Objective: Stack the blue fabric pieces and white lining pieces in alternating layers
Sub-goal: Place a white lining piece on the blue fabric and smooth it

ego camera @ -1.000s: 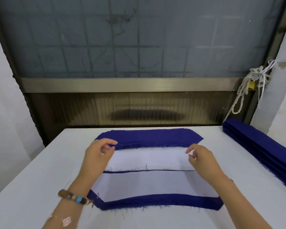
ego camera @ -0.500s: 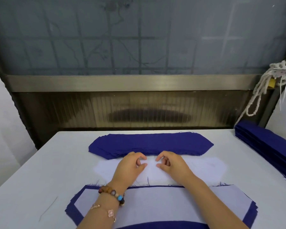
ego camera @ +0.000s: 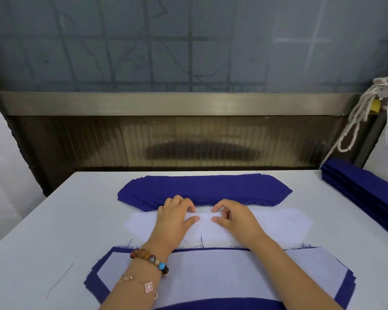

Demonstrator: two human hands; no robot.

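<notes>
A pile of blue fabric pieces point(ego camera: 204, 190) lies at the far middle of the table. Just in front of it is a flat pile of white lining pieces point(ego camera: 278, 223). Nearest me is the layered stack point(ego camera: 211, 274), with a white lining on top and blue edges showing around it. My left hand point(ego camera: 175, 217) and my right hand point(ego camera: 235, 218) sit close together on the middle of the white lining pile. Their fingers are curled at its far edge, against the blue pile, and the thumbs lie on the lining. Each hand pinches the top white lining.
A second, long stack of blue fabric point(ego camera: 363, 186) lies along the table's right edge. White cord point(ego camera: 356, 117) hangs at the back right. A metal-framed window point(ego camera: 188, 104) stands behind the white table point(ego camera: 54, 220). A loose thread point(ego camera: 61, 279) lies at the left.
My hands came from the pile's outer corners to its middle, close together. My view dropped and moved nearer. Over the last half second the hands have barely moved.
</notes>
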